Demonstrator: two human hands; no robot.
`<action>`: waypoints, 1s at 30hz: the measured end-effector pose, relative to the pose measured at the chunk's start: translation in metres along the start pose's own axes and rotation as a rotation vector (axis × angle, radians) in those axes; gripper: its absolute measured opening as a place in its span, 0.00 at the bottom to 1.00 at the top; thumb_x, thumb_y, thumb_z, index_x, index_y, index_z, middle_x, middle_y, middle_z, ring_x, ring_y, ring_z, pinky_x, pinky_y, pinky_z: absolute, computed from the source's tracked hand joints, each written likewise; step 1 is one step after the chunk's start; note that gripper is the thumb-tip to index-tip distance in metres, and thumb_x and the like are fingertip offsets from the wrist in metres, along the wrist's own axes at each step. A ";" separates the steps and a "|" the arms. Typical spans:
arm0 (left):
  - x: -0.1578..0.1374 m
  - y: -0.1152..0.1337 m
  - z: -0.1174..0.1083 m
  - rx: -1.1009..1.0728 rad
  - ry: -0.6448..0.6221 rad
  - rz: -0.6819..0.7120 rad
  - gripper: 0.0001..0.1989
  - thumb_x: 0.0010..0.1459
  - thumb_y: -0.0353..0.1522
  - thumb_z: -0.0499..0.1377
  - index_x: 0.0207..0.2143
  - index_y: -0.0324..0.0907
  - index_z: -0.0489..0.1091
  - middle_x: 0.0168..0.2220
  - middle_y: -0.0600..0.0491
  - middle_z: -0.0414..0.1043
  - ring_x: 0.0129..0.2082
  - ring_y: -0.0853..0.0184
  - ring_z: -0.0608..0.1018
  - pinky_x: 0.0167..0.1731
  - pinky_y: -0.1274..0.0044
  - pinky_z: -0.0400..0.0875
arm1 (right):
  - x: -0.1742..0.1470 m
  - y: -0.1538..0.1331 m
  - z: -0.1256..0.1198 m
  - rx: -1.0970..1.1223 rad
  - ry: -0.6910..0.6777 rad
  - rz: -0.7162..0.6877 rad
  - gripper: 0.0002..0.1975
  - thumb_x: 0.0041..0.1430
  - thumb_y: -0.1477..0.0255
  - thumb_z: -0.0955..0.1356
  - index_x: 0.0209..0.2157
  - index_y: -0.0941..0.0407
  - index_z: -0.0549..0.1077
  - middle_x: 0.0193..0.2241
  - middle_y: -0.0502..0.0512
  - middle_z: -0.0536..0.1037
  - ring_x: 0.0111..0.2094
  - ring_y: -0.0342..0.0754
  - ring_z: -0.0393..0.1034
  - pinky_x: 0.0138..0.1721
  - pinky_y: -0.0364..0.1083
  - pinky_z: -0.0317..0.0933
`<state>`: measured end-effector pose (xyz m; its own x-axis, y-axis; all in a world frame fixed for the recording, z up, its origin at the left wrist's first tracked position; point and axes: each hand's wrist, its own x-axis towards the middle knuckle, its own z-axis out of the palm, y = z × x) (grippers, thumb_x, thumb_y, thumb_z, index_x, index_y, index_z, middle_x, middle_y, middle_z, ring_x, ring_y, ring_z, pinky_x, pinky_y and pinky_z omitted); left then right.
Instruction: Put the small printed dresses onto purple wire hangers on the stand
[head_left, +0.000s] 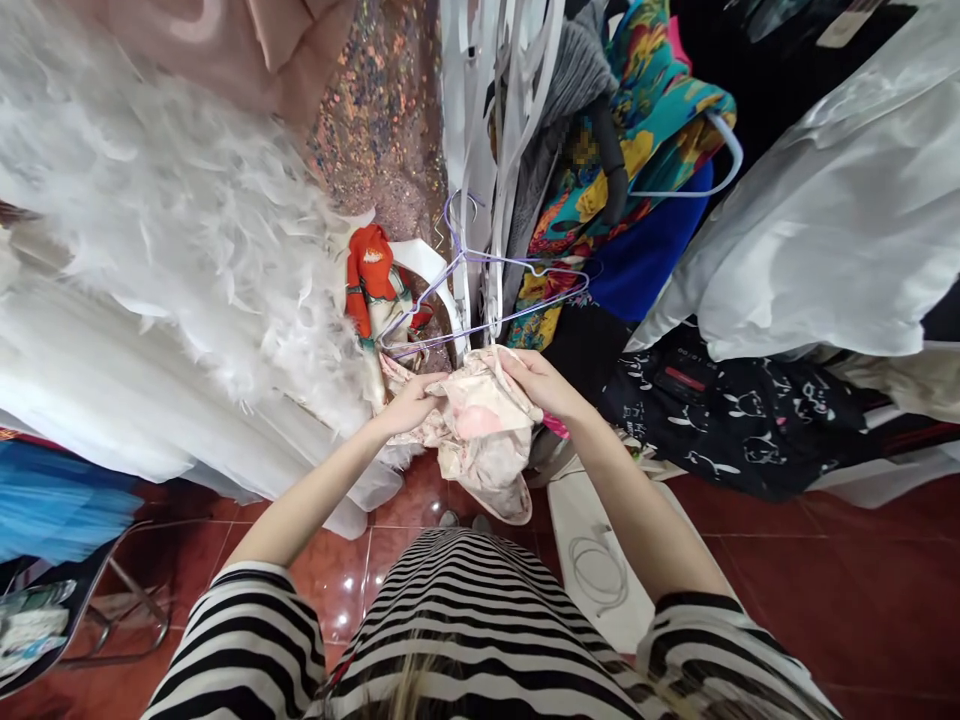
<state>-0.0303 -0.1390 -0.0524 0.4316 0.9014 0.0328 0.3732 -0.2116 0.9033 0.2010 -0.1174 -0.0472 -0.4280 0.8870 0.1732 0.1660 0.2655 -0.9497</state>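
Both of my hands are closed on a pale pink and cream patterned garment (487, 425) that hangs crumpled in front of my body. My left hand (421, 400) pinches its left side, and my right hand (534, 378) grips the upper right edge. Its lower edge droops toward the floor. Just beyond the garment are purple wire hangers (480, 328), whose hooks are near the white straps (480, 120). A red and cream patterned cloth (371, 270) lies left of the hangers. The exact kind of the held garment cannot be made out.
White feathered clothing (225, 220) hangs on the left, beside a sequined fabric (375, 110). At right are a floral garment (577, 230), white satin (810, 230) and a black printed cloth (742, 410). A white board (600, 560) with a coiled cable rests on the red tiled floor (825, 590).
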 end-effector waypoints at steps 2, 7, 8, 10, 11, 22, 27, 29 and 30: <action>0.001 0.000 0.004 0.045 0.018 -0.030 0.07 0.52 0.27 0.55 0.31 0.39 0.73 0.31 0.56 0.75 0.35 0.66 0.75 0.41 0.75 0.72 | -0.002 0.003 -0.001 -0.203 0.059 -0.068 0.21 0.66 0.55 0.62 0.42 0.56 0.79 0.37 0.59 0.80 0.40 0.55 0.74 0.44 0.52 0.68; 0.006 0.010 0.017 0.077 0.055 0.018 0.06 0.57 0.29 0.54 0.31 0.40 0.72 0.28 0.57 0.72 0.33 0.67 0.74 0.39 0.76 0.71 | -0.015 -0.005 0.017 -0.487 -0.037 -0.242 0.22 0.67 0.60 0.63 0.58 0.53 0.72 0.53 0.64 0.78 0.54 0.58 0.72 0.55 0.57 0.65; 0.007 0.012 0.019 0.077 0.068 0.043 0.06 0.56 0.28 0.54 0.31 0.40 0.72 0.29 0.56 0.73 0.33 0.67 0.74 0.40 0.76 0.71 | -0.017 -0.008 0.021 -0.516 -0.077 -0.234 0.24 0.66 0.59 0.65 0.59 0.54 0.71 0.55 0.64 0.77 0.54 0.59 0.72 0.54 0.56 0.65; 0.010 0.016 0.020 0.074 0.103 0.078 0.06 0.55 0.28 0.54 0.32 0.40 0.71 0.29 0.57 0.72 0.33 0.68 0.73 0.39 0.76 0.71 | -0.019 -0.011 0.027 -0.564 -0.115 -0.171 0.23 0.64 0.63 0.67 0.58 0.55 0.71 0.54 0.65 0.78 0.51 0.59 0.74 0.50 0.53 0.66; 0.011 0.017 0.020 0.072 0.117 0.083 0.06 0.55 0.28 0.55 0.32 0.40 0.71 0.29 0.57 0.71 0.31 0.69 0.72 0.38 0.77 0.70 | -0.020 -0.012 0.027 -0.571 -0.126 -0.134 0.19 0.64 0.66 0.67 0.55 0.55 0.72 0.50 0.64 0.80 0.47 0.57 0.75 0.46 0.51 0.66; -0.011 -0.025 0.015 0.081 -0.304 -0.095 0.20 0.58 0.48 0.61 0.34 0.39 0.75 0.34 0.53 0.77 0.37 0.64 0.76 0.41 0.74 0.71 | -0.020 -0.031 -0.006 -0.085 -0.011 -0.135 0.07 0.58 0.66 0.64 0.30 0.54 0.69 0.26 0.48 0.73 0.29 0.45 0.66 0.33 0.43 0.58; -0.010 -0.033 0.016 0.207 -0.144 0.016 0.18 0.56 0.38 0.64 0.48 0.40 0.72 0.46 0.48 0.78 0.46 0.60 0.78 0.50 0.69 0.73 | -0.018 -0.024 -0.014 0.070 0.052 -0.031 0.10 0.53 0.60 0.66 0.28 0.53 0.69 0.23 0.47 0.70 0.26 0.45 0.63 0.31 0.44 0.59; -0.005 -0.032 0.024 0.253 -0.155 0.059 0.24 0.54 0.35 0.66 0.53 0.40 0.70 0.52 0.44 0.76 0.51 0.58 0.78 0.54 0.67 0.72 | -0.015 -0.021 -0.016 0.152 0.084 0.030 0.12 0.51 0.58 0.67 0.27 0.52 0.68 0.23 0.48 0.69 0.26 0.46 0.63 0.30 0.45 0.61; -0.002 -0.032 0.028 0.282 -0.192 0.069 0.27 0.53 0.35 0.67 0.55 0.40 0.69 0.54 0.42 0.75 0.53 0.56 0.77 0.55 0.66 0.72 | -0.013 -0.021 -0.017 0.182 0.100 0.056 0.13 0.50 0.57 0.67 0.26 0.51 0.68 0.23 0.49 0.69 0.26 0.47 0.64 0.30 0.46 0.61</action>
<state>-0.0199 -0.1452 -0.0935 0.6004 0.7996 -0.0161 0.5388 -0.3896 0.7469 0.2183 -0.1280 -0.0253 -0.3309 0.9339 0.1353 0.0199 0.1502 -0.9884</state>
